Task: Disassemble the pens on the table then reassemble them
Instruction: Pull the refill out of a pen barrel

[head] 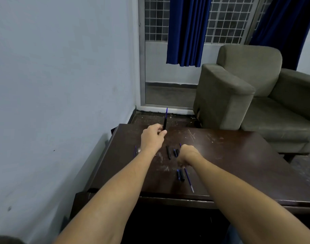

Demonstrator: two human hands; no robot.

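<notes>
My left hand (153, 136) pinches a black pen barrel (164, 125) and holds it upright over the far side of the dark wooden table (238, 155). A blue refill tip (166, 112) sticks out of the barrel's top. My right hand (187, 155) is low over the table's middle with its fingers curled. A thin blue refill end (180, 144) shows just beyond its knuckles; what the fingers grip is hidden. Loose on the table lie a black barrel (168, 152), two short black pieces (176, 153), two more pieces (180, 175) and a long blue refill (189, 180).
Another blue refill (135, 150) lies near the table's left edge. A grey armchair (247, 88) stands behind the table on the right. A pale wall (62, 85) runs close along the left, and a door with blue curtains (187, 32) is at the back.
</notes>
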